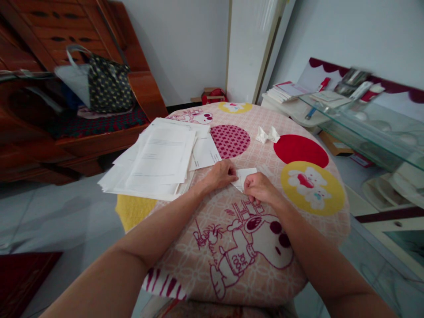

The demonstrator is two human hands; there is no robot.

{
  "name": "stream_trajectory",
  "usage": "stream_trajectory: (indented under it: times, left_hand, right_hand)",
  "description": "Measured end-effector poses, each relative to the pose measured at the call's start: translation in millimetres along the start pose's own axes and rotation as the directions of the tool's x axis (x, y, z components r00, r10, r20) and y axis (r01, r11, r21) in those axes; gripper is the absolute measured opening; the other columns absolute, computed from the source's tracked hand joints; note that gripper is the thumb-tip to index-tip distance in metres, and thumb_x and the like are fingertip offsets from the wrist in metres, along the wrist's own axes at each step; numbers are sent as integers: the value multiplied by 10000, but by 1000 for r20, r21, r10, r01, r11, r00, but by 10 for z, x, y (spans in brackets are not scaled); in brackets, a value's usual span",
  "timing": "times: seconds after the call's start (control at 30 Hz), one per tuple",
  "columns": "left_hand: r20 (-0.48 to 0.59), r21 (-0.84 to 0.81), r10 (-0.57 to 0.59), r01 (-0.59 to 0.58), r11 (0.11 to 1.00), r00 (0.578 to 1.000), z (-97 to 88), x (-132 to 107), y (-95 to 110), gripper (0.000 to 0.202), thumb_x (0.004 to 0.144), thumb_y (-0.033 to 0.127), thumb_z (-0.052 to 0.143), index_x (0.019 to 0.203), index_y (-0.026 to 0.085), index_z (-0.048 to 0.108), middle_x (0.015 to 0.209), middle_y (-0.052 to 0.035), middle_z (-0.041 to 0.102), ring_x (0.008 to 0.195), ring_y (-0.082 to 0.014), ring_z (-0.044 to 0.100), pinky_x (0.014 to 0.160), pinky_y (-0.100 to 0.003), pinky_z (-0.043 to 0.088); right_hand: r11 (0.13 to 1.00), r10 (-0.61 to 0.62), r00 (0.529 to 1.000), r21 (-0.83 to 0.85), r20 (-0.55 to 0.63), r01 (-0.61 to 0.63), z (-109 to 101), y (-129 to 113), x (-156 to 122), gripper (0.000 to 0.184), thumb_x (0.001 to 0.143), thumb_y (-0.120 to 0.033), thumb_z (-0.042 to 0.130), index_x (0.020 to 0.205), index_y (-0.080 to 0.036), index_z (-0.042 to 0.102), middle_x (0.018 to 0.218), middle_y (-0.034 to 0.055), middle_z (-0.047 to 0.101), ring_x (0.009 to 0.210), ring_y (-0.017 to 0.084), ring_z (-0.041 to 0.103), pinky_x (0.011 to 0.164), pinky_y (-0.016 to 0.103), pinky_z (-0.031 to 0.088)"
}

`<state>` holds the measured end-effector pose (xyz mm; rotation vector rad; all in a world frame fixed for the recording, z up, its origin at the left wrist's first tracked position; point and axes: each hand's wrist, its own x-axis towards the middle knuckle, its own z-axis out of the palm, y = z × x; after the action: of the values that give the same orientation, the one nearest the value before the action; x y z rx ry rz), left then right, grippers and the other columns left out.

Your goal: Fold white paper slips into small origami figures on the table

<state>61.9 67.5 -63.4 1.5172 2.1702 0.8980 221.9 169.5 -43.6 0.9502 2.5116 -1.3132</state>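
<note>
A small folded white paper lies on the round table's pink cartoon-print cloth. My left hand presses down on the paper's left edge with curled fingers. My right hand is closed in a pinch on the paper's lower right edge. Both hands meet over the paper near the table's middle.
A loose stack of white sheets covers the table's left side. Two small folded paper pieces sit at the far side. A wooden bench with a dotted bag stands to the left, a glass shelf with books and clutter to the right.
</note>
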Motion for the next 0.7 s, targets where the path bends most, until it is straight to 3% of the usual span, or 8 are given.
stream_trajectory:
  times: [0.5,0.7]
  left_hand:
    - [-7,-33,-86,86,996,996,19,35,47,62,693,106,703,637,125,682,651,0,617,639,-124,534,595,-237,381]
    - [8,-23,-97,97,995,995,21,35,58,69,699,114,690,631,126,689,617,8,608,604,-115,525,584,-235,376]
  right_hand:
    - [1000,2,1000,-23,-21,-3,15,12,8,151,698,-32,560,673,-179,584,456,-19,603,331,102,499,373,191,329]
    - [992,-50,995,-123,-86,39,14,-10,-28,131,714,-48,583,695,-173,619,482,-13,607,406,110,535,460,211,359]
